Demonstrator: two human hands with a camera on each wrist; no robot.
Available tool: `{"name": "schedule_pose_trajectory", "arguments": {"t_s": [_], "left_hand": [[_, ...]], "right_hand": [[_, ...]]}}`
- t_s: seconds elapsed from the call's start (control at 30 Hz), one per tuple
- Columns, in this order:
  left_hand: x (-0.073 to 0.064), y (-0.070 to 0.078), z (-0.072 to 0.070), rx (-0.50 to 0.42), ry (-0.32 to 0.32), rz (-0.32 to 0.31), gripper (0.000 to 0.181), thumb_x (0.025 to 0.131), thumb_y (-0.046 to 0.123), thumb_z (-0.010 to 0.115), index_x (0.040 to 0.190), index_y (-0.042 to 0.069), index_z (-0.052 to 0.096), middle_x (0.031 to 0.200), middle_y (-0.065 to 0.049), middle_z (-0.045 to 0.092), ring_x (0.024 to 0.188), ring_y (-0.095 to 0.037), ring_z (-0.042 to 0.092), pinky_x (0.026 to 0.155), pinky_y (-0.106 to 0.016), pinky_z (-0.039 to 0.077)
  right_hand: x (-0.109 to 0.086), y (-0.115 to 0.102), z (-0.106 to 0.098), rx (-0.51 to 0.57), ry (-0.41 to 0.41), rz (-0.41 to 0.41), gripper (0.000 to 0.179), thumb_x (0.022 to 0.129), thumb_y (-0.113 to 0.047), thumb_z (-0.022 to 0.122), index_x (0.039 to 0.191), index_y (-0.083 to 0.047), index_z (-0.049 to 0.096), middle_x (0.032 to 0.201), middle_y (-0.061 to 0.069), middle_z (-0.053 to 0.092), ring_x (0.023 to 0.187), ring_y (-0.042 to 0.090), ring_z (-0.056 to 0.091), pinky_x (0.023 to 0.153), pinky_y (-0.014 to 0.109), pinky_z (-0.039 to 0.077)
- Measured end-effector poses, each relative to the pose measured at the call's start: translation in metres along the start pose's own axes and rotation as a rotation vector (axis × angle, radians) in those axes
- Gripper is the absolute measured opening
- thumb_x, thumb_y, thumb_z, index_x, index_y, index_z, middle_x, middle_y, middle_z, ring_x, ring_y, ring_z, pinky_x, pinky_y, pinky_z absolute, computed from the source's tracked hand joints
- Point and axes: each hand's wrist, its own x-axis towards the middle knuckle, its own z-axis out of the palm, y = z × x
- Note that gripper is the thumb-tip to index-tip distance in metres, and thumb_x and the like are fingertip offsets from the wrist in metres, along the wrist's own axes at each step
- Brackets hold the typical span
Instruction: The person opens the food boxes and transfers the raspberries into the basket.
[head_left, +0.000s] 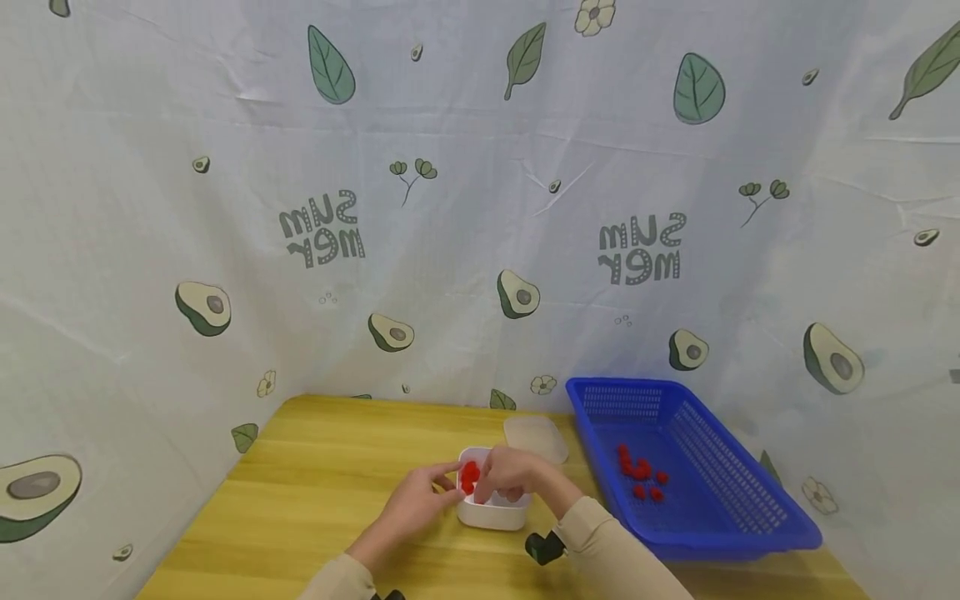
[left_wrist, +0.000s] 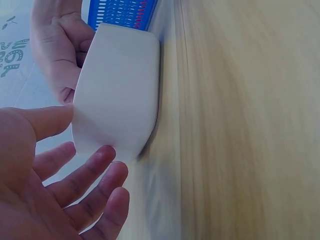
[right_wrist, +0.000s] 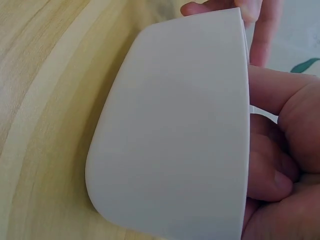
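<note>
A small white box (head_left: 491, 517) stands on the table with several small red pieces (head_left: 469, 477) inside, along its left part. My left hand (head_left: 416, 502) is at the box's left side, thumb touching the rim and the other fingers spread loosely near the end wall, as the left wrist view shows. From the right, my right hand (head_left: 513, 471) reaches down into the box, index finger extended and other fingers curled. A bit of red shows at its fingertips in the head view. The box wall (right_wrist: 170, 125) hides those fingertips in the right wrist view, so a grip is unclear.
A blue plastic basket (head_left: 712, 533) stands to the right, holding several loose red pieces (head_left: 641, 471). Behind the box lies a pale translucent lid (head_left: 543, 433), close to the basket. A printed curtain (head_left: 450, 250) hangs behind the wooden table (head_left: 300, 467).
</note>
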Motion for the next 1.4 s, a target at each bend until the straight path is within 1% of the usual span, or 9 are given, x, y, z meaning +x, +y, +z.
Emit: {"name": "schedule_pose_trajectory", "arguments": {"t_s": [0.17,0.27,0.5,0.63,0.73,0.9,1.0,1.1,1.4], "left_hand": [[-0.001,-0.001,0.003,0.01,0.013,0.008,0.05,0.092,0.023,0.073,0.14,0.014,0.06,0.099,-0.001,0.068,0.083,-0.019,0.056,0.064,-0.028,0.045],[0.0,-0.002,0.003,0.011,0.019,0.007,0.05,0.093,0.024,0.073,0.14,0.014,0.06,0.099,-0.001,0.068,0.083,-0.019,0.055,0.063,-0.028,0.045],[0.004,-0.002,0.002,0.011,0.021,0.015,0.05,0.093,0.026,0.072,0.141,0.017,0.06,0.099,0.001,0.068,0.081,-0.017,0.055,0.061,-0.027,0.044],[0.004,-0.001,0.002,0.018,0.029,0.022,0.05,0.093,0.025,0.072,0.141,0.016,0.06,0.099,0.0,0.068,0.081,-0.017,0.056,0.062,-0.028,0.044],[0.002,-0.002,0.003,0.026,0.027,0.03,0.051,0.092,0.025,0.073,0.14,0.015,0.061,0.097,0.001,0.068,0.079,-0.017,0.056,0.062,-0.027,0.044],[0.001,-0.004,0.004,0.023,0.025,0.04,0.05,0.092,0.025,0.073,0.14,0.014,0.061,0.097,0.001,0.069,0.078,-0.016,0.056,0.06,-0.026,0.043],[0.0,-0.005,0.004,0.027,0.026,0.037,0.05,0.092,0.025,0.073,0.139,0.014,0.061,0.097,0.001,0.069,0.079,-0.016,0.056,0.06,-0.026,0.043],[-0.001,-0.005,0.004,0.027,0.023,0.035,0.05,0.093,0.025,0.073,0.14,0.014,0.061,0.097,0.001,0.069,0.079,-0.016,0.055,0.06,-0.025,0.043],[0.003,-0.003,0.003,0.027,0.024,0.03,0.05,0.093,0.027,0.072,0.14,0.016,0.061,0.097,0.001,0.068,0.079,-0.016,0.055,0.059,-0.026,0.042]], "right_hand": [[0.004,0.003,0.004,-0.047,-0.004,0.005,0.005,0.086,-0.012,0.077,0.081,-0.009,0.077,0.056,-0.002,0.04,0.044,0.012,0.029,0.045,0.023,0.026],[0.007,0.005,0.006,-0.07,0.001,-0.002,0.007,0.086,-0.009,0.076,0.079,-0.01,0.077,0.055,-0.002,0.038,0.044,0.012,0.028,0.045,0.023,0.025],[0.012,0.006,0.007,-0.056,0.035,0.025,0.007,0.084,-0.01,0.077,0.078,-0.011,0.074,0.054,-0.002,0.039,0.044,0.013,0.03,0.045,0.023,0.026],[0.012,0.003,0.009,-0.08,0.055,0.006,0.009,0.085,-0.011,0.077,0.076,-0.011,0.074,0.054,-0.003,0.038,0.045,0.012,0.03,0.045,0.023,0.026],[0.011,0.003,0.013,-0.092,0.068,-0.014,0.008,0.084,-0.013,0.078,0.078,-0.012,0.074,0.057,-0.002,0.045,0.047,0.013,0.034,0.045,0.023,0.029],[0.017,0.01,0.018,-0.031,0.071,-0.057,0.005,0.085,-0.011,0.077,0.084,-0.011,0.072,0.068,0.001,0.056,0.05,0.014,0.04,0.047,0.023,0.034],[0.019,0.013,0.021,0.004,0.056,-0.08,0.005,0.086,-0.009,0.076,0.083,-0.01,0.071,0.067,-0.001,0.055,0.05,0.013,0.041,0.046,0.023,0.033],[0.019,0.013,0.022,0.004,0.051,-0.078,0.007,0.086,-0.009,0.075,0.081,-0.01,0.072,0.064,-0.002,0.052,0.049,0.012,0.039,0.046,0.022,0.032],[0.014,0.004,0.014,-0.004,0.041,-0.07,0.002,0.087,-0.007,0.073,0.088,-0.008,0.072,0.062,-0.001,0.048,0.048,0.012,0.035,0.047,0.023,0.031]]}}
